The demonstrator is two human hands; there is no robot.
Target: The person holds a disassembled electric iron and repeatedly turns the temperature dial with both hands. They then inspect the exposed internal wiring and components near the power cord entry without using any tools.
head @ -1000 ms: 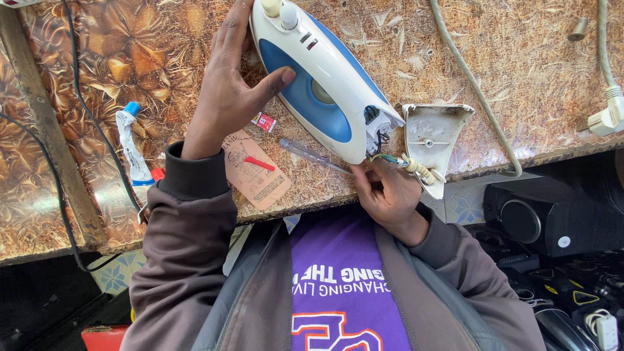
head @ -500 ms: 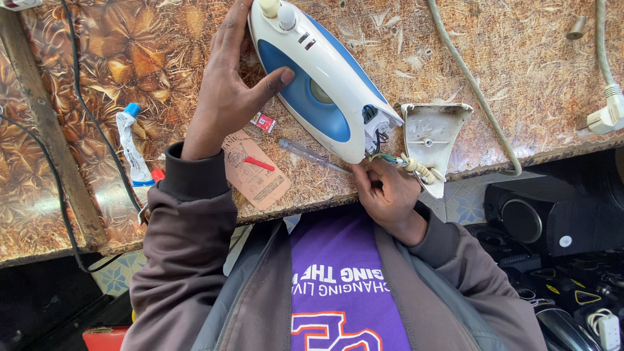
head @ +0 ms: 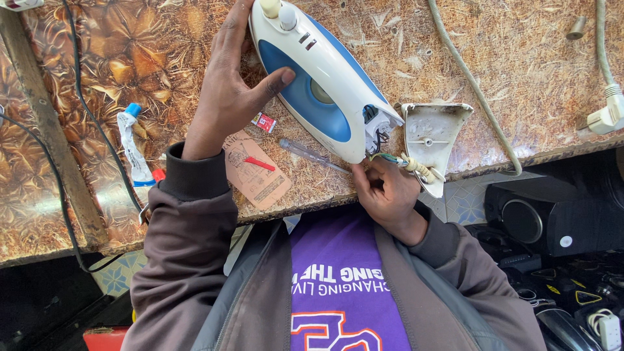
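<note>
A blue and white iron (head: 322, 81) lies on the brown table (head: 520, 71), with its back end open and small wires showing. The left hand (head: 231, 91) lies flat on the iron's side at about 9 o'clock from it, with fingers spread wide and the thumb pressing on the blue part. The right hand (head: 385, 190) is at about 5 o'clock from the iron, at the table's edge, with its fingers pinched around the wires (head: 390, 159) that come out of the open end. The white back cover (head: 432, 140) lies just beside the iron at 3 o'clock. A clear screwdriver (head: 312, 156) lies at 6 o'clock, under the iron. A small tube (head: 132, 146) with a blue cap lies well apart at 9 o'clock. A brown card (head: 255, 172) lies near the left wrist.
</note>
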